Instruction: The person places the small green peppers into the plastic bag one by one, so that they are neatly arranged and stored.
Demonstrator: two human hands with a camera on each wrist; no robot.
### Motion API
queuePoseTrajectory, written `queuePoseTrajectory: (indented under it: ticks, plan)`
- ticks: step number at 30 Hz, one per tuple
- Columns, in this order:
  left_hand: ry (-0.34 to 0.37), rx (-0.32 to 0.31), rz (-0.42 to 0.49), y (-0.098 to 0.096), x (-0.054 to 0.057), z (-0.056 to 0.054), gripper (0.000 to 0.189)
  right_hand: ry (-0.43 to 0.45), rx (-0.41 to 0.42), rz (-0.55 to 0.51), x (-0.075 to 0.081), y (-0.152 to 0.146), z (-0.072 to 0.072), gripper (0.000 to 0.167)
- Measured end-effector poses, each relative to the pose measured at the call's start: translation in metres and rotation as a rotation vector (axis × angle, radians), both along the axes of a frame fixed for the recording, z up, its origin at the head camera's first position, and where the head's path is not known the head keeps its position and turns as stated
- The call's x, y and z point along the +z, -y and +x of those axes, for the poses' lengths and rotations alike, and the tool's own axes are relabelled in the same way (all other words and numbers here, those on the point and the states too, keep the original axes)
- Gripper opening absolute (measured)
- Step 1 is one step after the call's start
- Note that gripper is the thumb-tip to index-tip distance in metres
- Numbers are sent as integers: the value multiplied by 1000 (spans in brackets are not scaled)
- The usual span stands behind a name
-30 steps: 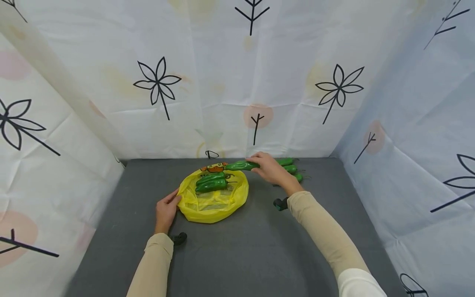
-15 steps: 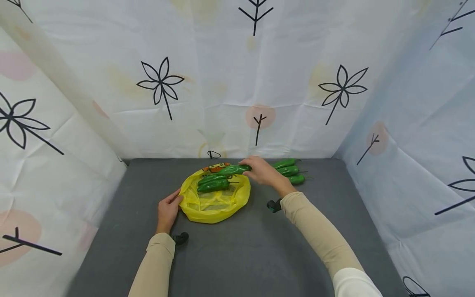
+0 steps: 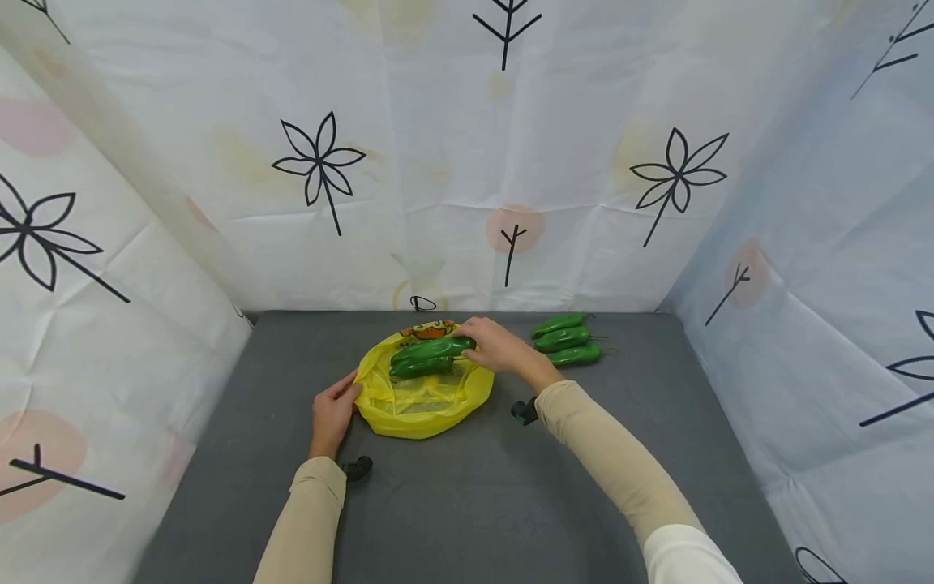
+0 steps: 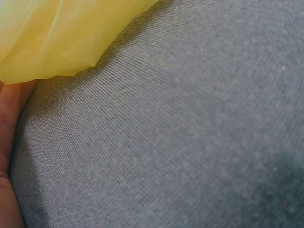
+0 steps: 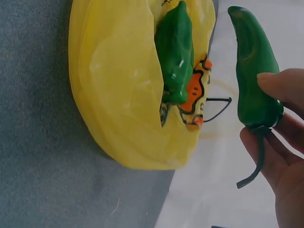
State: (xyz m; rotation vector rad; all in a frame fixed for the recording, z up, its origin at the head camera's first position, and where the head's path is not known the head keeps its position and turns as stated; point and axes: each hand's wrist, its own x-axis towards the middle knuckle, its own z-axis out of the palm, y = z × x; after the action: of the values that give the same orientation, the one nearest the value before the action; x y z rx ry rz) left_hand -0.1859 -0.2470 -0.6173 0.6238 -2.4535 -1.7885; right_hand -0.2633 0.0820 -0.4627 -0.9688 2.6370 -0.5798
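A yellow plastic bag (image 3: 409, 425) with its mouth rolled wide stands on the grey tabletop. My left hand (image 3: 332, 414) pinches its left rim; in the left wrist view only part of that hand (image 4: 8, 128) shows beside the yellow plastic (image 4: 57, 42). With thumb and fingertips my right hand (image 3: 502, 349) grips a green chili pepper (image 5: 256, 66) near its stem end, over the bag's opening. The pepper's tip points left in the head view. Inside the bag lie green chili peppers (image 3: 421, 368), one partly covered by the held pepper in that view.
Three more green chili peppers (image 3: 562, 339) lie side by side on the table (image 3: 467, 503), right of the bag near the back edge. White patterned cloth (image 3: 438, 178) hangs behind and at both sides. A dark wrist device (image 3: 524, 411) sits at the right wrist.
My right hand has carried the chili pepper left and toward me, from the bag's back right edge to over its opening. My left hand stays at the rim.
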Motion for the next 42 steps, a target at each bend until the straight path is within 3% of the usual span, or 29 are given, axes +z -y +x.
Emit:
queuePoseTrajectory:
  ticks: [9,18,30,42]
  plan:
    - [3,6,3,0,-1,-1,44,16,66,24,-4,17,-1,44]
    - [1,4,-3,1,-4,-2,43,62,63,3,-13,32,-4,42]
    - [-16,3,-1,2,-6,-2,44,60,123,69,-28,45,-6,39]
    - [-3,1,-6,2,-4,-2,44,68,107,80,-42,55,-9,38]
